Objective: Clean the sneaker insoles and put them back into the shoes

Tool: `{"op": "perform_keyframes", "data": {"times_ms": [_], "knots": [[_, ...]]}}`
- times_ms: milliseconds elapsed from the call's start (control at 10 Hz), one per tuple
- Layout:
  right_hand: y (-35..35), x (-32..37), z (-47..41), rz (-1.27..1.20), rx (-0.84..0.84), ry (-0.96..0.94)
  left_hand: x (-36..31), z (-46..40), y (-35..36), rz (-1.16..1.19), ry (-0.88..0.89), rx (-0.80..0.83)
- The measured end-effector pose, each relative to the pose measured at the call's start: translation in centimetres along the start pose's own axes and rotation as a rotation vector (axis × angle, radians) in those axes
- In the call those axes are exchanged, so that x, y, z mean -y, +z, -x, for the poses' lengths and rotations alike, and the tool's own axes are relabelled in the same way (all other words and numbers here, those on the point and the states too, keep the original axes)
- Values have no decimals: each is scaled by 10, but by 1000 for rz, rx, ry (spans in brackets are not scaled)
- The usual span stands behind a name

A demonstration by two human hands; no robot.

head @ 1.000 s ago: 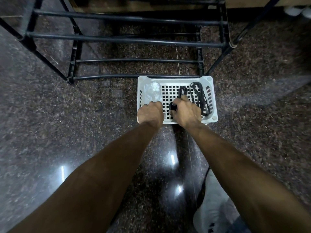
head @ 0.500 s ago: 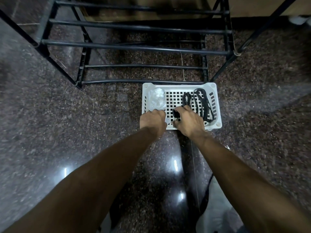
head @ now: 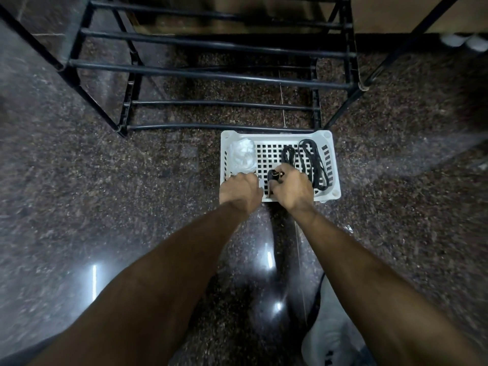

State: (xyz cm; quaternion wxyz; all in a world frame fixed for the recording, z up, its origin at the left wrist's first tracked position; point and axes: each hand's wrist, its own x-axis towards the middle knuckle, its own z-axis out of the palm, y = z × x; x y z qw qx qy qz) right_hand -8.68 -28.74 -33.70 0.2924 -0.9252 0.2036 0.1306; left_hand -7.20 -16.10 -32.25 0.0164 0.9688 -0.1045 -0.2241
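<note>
A white perforated plastic basket (head: 277, 134) stands on the dark granite floor in front of me. Inside it lie black shoelaces (head: 314, 165) on the right and a crumpled clear plastic bag (head: 243, 157) on the left. My right hand (head: 291, 187) reaches into the basket and grips a small black object (head: 272, 178) with a golden glint on it. My left hand (head: 240, 191) sits over the basket's near left rim with its fingers curled downward; what they hold is hidden. A white sneaker (head: 330, 336) lies on the floor under my right forearm. No insole is visible.
A black metal shoe rack (head: 211, 75) with bare rails stands just behind the basket. Its legs (head: 340, 112) spread out to both sides. Two white objects (head: 464, 42) sit by the wall at the far right. Polished floor stretches to the left and right.
The view has shifted, so the basket sits lower in the frame. My right hand has lifted the small black object slightly, showing more of it. Both hands stay at the basket's near edge.
</note>
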Motion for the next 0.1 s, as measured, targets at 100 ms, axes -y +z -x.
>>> {"op": "perform_keyframes", "data": {"times_ms": [100], "knots": [[-24, 5, 16, -4, 64, -22, 15, 17, -12, 140, 78, -64]]}}
